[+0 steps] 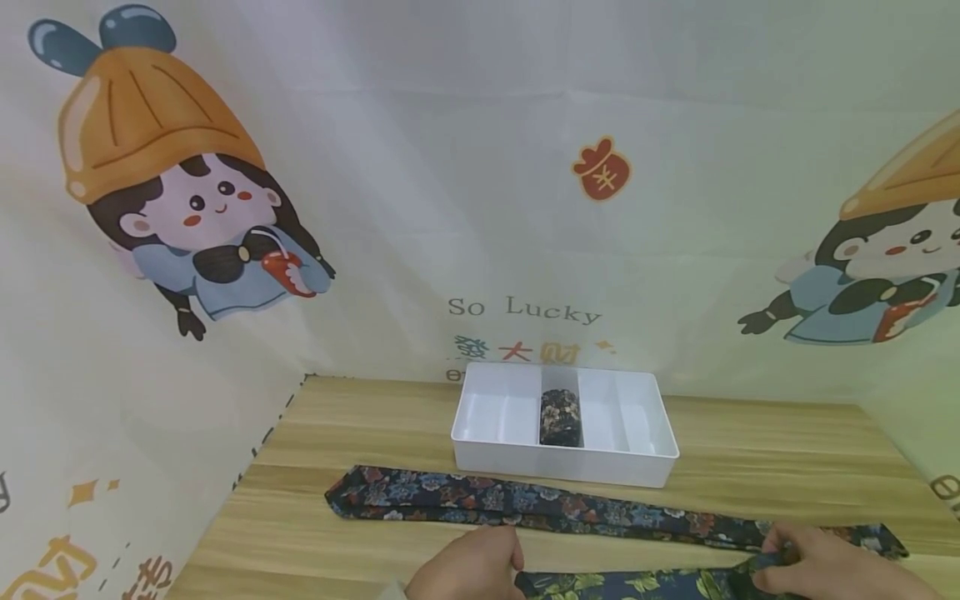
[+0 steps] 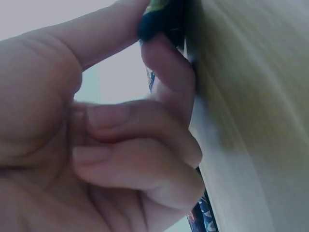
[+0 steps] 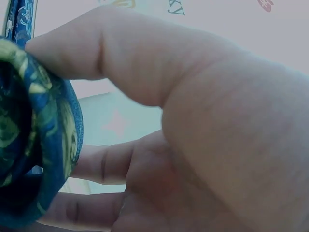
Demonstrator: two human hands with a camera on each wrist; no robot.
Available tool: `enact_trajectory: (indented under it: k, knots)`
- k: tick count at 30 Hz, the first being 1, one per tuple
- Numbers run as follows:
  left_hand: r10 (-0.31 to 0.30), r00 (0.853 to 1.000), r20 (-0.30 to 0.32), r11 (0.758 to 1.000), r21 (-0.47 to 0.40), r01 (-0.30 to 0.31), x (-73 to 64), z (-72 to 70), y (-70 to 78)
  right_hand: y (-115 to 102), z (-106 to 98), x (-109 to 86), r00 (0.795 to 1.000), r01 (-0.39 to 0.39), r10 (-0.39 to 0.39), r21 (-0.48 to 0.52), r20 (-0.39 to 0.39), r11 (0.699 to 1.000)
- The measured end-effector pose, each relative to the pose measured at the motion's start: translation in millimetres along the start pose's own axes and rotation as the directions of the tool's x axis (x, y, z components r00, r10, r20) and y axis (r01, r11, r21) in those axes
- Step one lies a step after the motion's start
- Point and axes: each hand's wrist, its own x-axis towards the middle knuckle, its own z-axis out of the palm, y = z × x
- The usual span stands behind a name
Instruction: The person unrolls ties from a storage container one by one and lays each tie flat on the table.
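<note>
A navy necktie with a yellow-green leaf pattern lies stretched between both hands at the near edge of the head view. My left hand pinches its left end between thumb and index finger, the other fingers curled in, as the left wrist view shows. At the other end, my right hand grips a curled-over part of the necktie, thumb on one side and fingers on the other. Just behind the hands, a dark floral necktie stretches lengthwise across the table, its right part passing behind the right hand.
Further back stands a white divided box with a rolled dark floral bundle in one middle compartment. The wood-grain table meets a printed cloth backdrop at the back and sides.
</note>
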Motion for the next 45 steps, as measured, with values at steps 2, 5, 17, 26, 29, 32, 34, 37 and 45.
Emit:
enact_trajectory:
  k: [2,5,17,26,29,32,34,37,45]
  knots:
    - [-0.009,1.0,0.003,1.0,0.021,0.009,-2.1,-1.5,1.5,22.4,-3.0,17.3,1.0,-0.004,0.004,0.019,0.004,1.0]
    - [-0.008,1.0,-0.001,1.0,0.028,0.008,-2.2,-4.8,0.5,48.9,-5.7,39.5,1.0,0.0,0.0,0.045,-0.003,0.999]
    - [0.153,0.987,0.043,0.988,0.02,-0.153,-67.2,-45.6,48.6,-17.4,0.6,-13.0,0.996,0.088,-0.087,0.014,-0.037,0.996]
    - [0.223,0.973,0.059,0.974,0.011,-0.224,-90.0,-77.3,41.6,-48.6,10.0,-24.5,0.989,0.127,-0.127,-0.005,-0.079,0.992]
    - [0.225,0.974,0.034,0.974,0.021,-0.226,-95.6,-86.4,34.8,-57.3,11.2,-24.7,0.981,0.183,-0.183,-0.004,-0.072,0.983]
    - [0.233,0.972,0.013,0.972,0.015,-0.233,-103.4,-98.5,25.5,-67.2,14.8,-23.8,0.969,0.241,-0.24,-0.004,-0.063,0.971]
    - [0.216,0.976,0.005,0.976,-0.016,-0.216,-109.7,-108.6,17.6,-74.1,18.5,-22.2,0.954,0.294,-0.295,-0.015,-0.053,0.956]
    - [0.225,0.974,-0.027,0.974,-0.025,-0.226,-118.8,-124.7,2.5,-88.2,27.6,-18.4,0.923,0.376,-0.378,-0.043,-0.069,0.926]
    - [0.067,0.985,-0.16,0.997,0.052,-0.06,-143.0,-154.6,-32.0,-135.2,67.8,-8.3,0.904,0.426,-0.428,0.098,-0.002,0.899]
